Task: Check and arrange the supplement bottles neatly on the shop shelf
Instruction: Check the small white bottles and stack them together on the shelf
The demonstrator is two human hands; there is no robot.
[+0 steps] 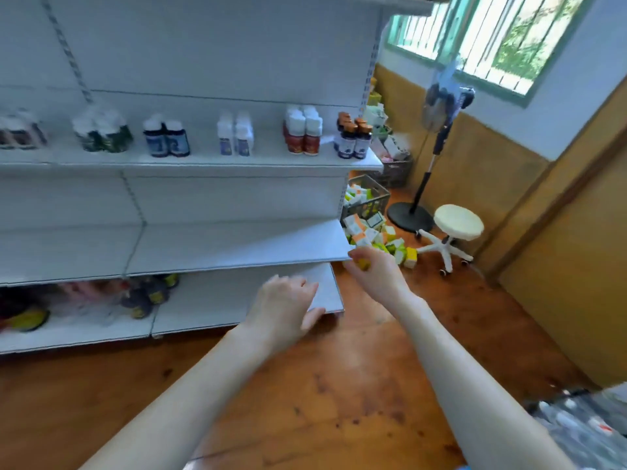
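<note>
Nearest: two bare forearms, reaching in from the lower edge over a wooden floor. Left hand: fingers loose and spread, grasping nothing, at the front lip of the bottom shelf; whether it touches the lip cannot be told. Right hand: fingers curled round a small yellow item, bottle or box not determinable, held just off the right corner of the middle shelf. Upper shelf: supplement bottles standing upright in clusters, left to right: green-labelled cluster, dark blue pair, white pair, red-labelled cluster, amber-capped cluster at the right end. Bottom shelf, left part: dark yellow-labelled bottles, blurred, attitude unclear. Governing relation, as judged: the upright stock stands above and ahead of both hands, long axes vertical. The amber-capped cluster is almost straight above the right hand, which is the nearer but occupied. The free left hand lies nearer the low dark bottles, which sit to its left. Also present: scattered boxes on the floor, a wire basket, a standing fan, a white stool.
</note>
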